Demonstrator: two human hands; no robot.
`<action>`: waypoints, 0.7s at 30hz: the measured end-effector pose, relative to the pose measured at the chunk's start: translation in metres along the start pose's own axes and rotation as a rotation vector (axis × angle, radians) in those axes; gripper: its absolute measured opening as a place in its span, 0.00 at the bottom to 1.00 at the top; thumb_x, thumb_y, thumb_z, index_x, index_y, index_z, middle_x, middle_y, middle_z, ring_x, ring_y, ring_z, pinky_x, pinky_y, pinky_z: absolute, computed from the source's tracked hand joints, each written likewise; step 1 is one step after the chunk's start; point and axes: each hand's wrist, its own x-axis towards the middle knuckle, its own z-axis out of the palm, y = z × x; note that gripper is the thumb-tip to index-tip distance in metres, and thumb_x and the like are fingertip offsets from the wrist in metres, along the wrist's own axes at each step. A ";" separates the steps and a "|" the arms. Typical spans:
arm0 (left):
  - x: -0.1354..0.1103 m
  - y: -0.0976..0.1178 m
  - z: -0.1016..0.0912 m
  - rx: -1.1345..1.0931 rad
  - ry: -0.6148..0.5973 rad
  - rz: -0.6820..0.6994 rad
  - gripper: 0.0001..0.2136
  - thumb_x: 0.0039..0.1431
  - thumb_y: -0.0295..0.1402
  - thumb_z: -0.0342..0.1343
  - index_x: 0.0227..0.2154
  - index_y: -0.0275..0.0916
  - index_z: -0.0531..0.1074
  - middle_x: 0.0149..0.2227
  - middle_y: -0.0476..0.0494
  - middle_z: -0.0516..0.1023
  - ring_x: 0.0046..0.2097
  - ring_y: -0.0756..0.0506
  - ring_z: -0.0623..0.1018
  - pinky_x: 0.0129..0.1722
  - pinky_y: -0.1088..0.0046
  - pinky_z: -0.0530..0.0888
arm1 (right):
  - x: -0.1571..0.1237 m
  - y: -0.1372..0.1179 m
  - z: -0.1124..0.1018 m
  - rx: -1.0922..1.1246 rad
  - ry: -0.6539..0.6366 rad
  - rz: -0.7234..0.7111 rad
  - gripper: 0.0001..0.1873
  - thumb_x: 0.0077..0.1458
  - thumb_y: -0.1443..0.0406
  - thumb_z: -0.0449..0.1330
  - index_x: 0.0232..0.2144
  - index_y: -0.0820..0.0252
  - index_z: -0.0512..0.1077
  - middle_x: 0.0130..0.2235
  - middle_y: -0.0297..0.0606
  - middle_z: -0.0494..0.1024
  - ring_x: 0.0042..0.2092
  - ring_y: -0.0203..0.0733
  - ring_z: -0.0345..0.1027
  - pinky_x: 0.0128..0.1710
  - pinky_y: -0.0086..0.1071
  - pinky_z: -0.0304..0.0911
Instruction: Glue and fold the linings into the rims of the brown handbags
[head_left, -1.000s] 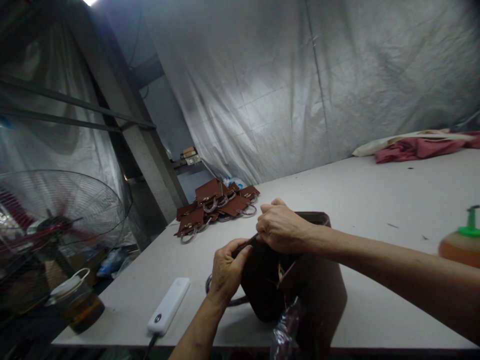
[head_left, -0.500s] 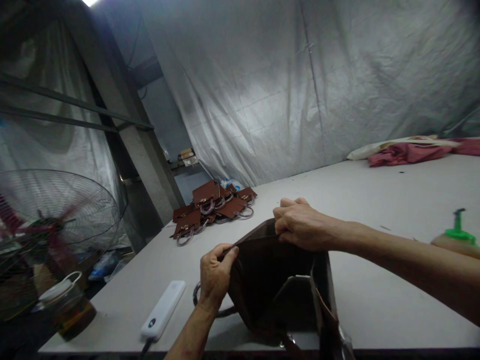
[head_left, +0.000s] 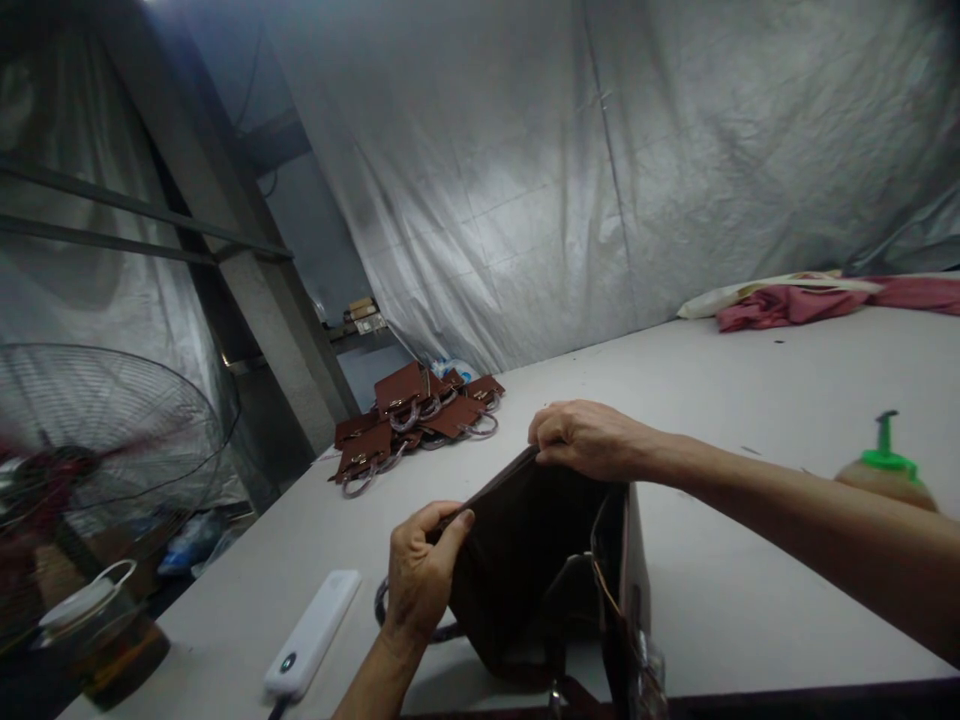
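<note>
A dark brown handbag (head_left: 540, 570) stands open on the white table (head_left: 750, 400) near its front edge. My left hand (head_left: 422, 575) pinches the near end of the bag's left rim, fingers closed on it. My right hand (head_left: 589, 440) grips the far end of the same rim, fingers curled over it. The two hands hold the mouth stretched apart, showing the dark lining inside. A curved handle pokes out under my left hand.
A pile of brown handbags (head_left: 409, 420) lies at the table's far left corner. A white power bank (head_left: 307, 635) lies left of my hand. A green-capped bottle (head_left: 885, 475) stands at right, pink cloth (head_left: 810, 300) far back. A spinning fan (head_left: 82, 460) and a jar (head_left: 105, 640) are at left.
The bag's mouth, pinched together a second ago, has been pulled wide open. My hands have moved apart along the rim, and the view has shifted slightly.
</note>
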 end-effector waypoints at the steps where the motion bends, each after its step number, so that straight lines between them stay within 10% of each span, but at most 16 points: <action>1: 0.000 0.000 0.000 -0.002 -0.007 0.001 0.14 0.53 0.43 0.59 0.28 0.35 0.77 0.22 0.48 0.73 0.26 0.50 0.69 0.25 0.79 0.66 | 0.000 0.002 0.002 -0.015 -0.015 0.040 0.07 0.53 0.64 0.60 0.25 0.57 0.76 0.31 0.34 0.77 0.33 0.38 0.67 0.33 0.29 0.56; 13: 0.002 0.002 -0.003 0.112 -0.051 0.070 0.13 0.54 0.42 0.57 0.27 0.38 0.79 0.24 0.47 0.77 0.28 0.48 0.73 0.26 0.77 0.66 | 0.003 -0.011 0.001 -0.220 -0.027 0.183 0.10 0.53 0.60 0.59 0.24 0.57 0.77 0.24 0.37 0.77 0.28 0.40 0.68 0.25 0.30 0.49; 21: 0.021 0.037 -0.012 0.442 -0.222 0.351 0.10 0.54 0.38 0.59 0.39 0.50 0.80 0.35 0.47 0.83 0.37 0.41 0.77 0.43 0.68 0.67 | 0.004 -0.023 -0.001 -0.309 -0.001 0.117 0.12 0.53 0.61 0.58 0.24 0.58 0.78 0.25 0.41 0.79 0.28 0.43 0.71 0.25 0.32 0.49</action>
